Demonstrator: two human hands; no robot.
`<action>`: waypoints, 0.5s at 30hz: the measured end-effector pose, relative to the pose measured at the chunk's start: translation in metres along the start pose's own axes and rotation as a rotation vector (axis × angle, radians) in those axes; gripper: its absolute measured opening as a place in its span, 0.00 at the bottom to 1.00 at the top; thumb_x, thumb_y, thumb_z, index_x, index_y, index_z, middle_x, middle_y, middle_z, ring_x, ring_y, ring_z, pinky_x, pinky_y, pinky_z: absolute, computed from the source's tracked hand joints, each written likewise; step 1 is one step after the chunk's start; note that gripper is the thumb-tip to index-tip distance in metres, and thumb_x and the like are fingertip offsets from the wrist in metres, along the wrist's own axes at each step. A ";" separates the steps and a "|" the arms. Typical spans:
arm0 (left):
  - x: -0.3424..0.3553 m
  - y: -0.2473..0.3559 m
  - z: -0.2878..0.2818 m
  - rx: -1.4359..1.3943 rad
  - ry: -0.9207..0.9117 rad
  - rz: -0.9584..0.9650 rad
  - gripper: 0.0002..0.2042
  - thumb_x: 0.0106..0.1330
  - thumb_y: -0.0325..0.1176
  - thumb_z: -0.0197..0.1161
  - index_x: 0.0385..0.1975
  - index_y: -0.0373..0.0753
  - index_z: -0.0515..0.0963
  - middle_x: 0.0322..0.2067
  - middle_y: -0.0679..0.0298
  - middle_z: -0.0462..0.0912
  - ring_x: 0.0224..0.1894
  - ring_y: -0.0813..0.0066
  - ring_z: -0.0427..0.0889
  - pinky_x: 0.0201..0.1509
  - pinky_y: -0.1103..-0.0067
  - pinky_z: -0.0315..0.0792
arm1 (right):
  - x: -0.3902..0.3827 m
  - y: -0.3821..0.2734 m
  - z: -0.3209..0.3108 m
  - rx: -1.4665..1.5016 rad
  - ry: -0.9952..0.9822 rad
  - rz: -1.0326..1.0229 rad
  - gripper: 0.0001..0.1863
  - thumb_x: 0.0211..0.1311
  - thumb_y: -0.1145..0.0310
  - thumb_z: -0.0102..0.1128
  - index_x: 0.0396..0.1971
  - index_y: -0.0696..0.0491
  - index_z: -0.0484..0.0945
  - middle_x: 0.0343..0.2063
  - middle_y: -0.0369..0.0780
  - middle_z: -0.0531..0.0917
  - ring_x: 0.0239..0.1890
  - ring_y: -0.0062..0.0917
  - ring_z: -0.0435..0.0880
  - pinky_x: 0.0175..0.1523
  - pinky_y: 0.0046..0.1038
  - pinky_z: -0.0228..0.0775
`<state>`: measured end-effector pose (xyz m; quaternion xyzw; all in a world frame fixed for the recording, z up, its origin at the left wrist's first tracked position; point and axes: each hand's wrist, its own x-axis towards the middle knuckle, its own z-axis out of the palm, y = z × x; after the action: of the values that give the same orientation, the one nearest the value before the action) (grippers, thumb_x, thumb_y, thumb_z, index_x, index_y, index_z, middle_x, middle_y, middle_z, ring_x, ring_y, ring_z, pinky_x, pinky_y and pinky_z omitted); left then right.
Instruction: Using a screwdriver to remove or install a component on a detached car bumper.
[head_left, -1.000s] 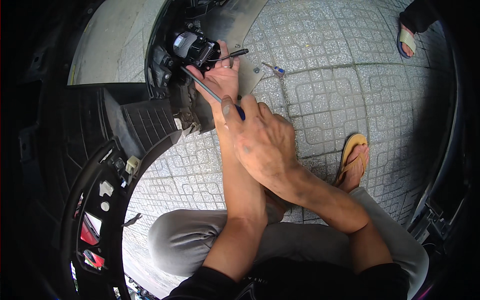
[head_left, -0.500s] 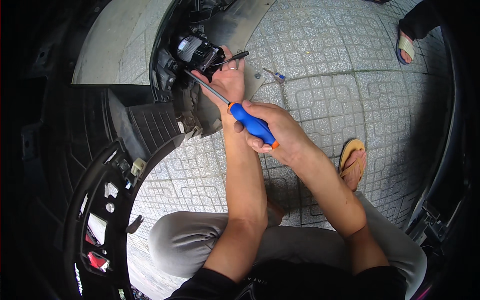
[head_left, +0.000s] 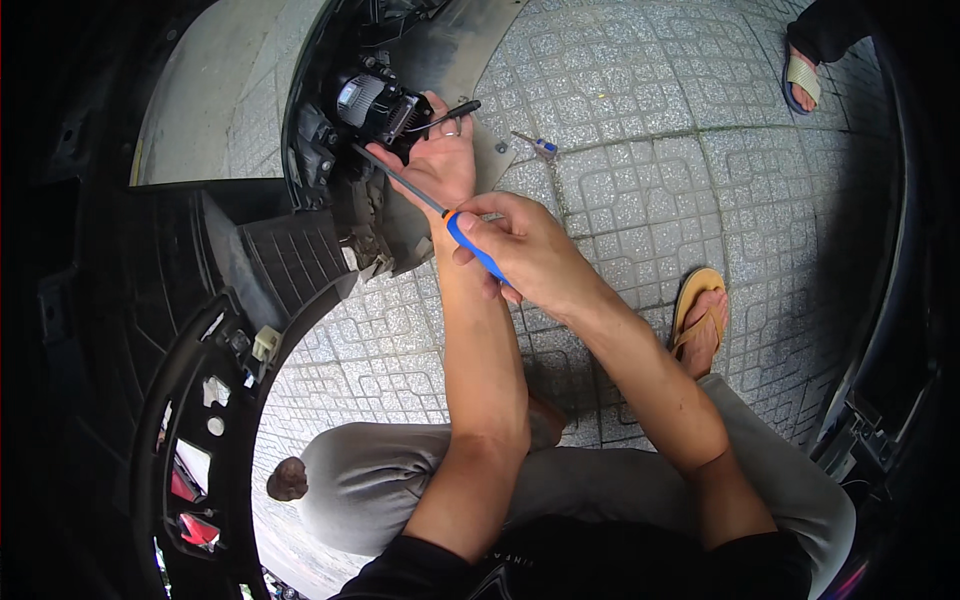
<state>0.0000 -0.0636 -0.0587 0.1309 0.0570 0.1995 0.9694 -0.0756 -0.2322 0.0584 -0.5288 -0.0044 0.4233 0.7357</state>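
Observation:
My right hand (head_left: 525,245) is wrapped round the blue handle of a screwdriver (head_left: 470,243), thumb on top. Its long metal shaft points up and left, and the tip goes in beside a black and silver finned unit (head_left: 370,102) among dark car body parts. Just below that unit, my left hand (head_left: 443,163) lies palm up with fingers stretched out and a ring on one. A thin black cable with a plug (head_left: 463,110) crosses its fingers. The thumb is close to the shaft; whether it touches is unclear. The tip's contact point is hidden.
A small blue-handled tool (head_left: 541,146) and a dark round piece (head_left: 502,147) lie on the paving (head_left: 630,190). A curved black plastic frame (head_left: 150,440) stands at left. Another person's sandalled foot (head_left: 802,83) is at top right. A brown shape (head_left: 288,480) beside my knee is unclear.
My right hand has rolled round the screwdriver handle, now covering more of it and its orange end. The shaft stays beside the finned unit. The whole view has shifted slightly.

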 end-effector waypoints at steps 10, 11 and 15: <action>-0.004 0.002 0.004 -0.023 0.019 -0.003 0.32 0.61 0.66 0.66 0.59 0.50 0.78 0.58 0.64 0.79 0.64 0.61 0.73 0.72 0.50 0.49 | -0.013 0.002 0.022 -1.211 0.373 -0.562 0.20 0.59 0.73 0.64 0.52 0.55 0.72 0.35 0.47 0.81 0.35 0.43 0.86 0.37 0.44 0.79; -0.003 0.003 0.004 -0.022 0.020 -0.004 0.32 0.61 0.66 0.66 0.59 0.50 0.78 0.58 0.64 0.79 0.64 0.61 0.73 0.72 0.50 0.49 | -0.011 0.002 0.022 -1.210 0.373 -0.561 0.20 0.59 0.73 0.64 0.52 0.55 0.72 0.35 0.47 0.81 0.35 0.43 0.86 0.37 0.44 0.79; 0.000 0.002 0.002 -0.049 0.021 0.006 0.32 0.61 0.65 0.66 0.58 0.50 0.78 0.58 0.64 0.79 0.63 0.61 0.73 0.72 0.50 0.48 | -0.004 0.012 0.014 -0.740 0.223 -0.438 0.14 0.68 0.69 0.61 0.51 0.57 0.75 0.34 0.45 0.85 0.24 0.31 0.84 0.27 0.33 0.76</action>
<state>-0.0008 -0.0623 -0.0566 0.1050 0.0621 0.2050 0.9711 -0.0918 -0.2229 0.0562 -0.7856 -0.1883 0.1678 0.5650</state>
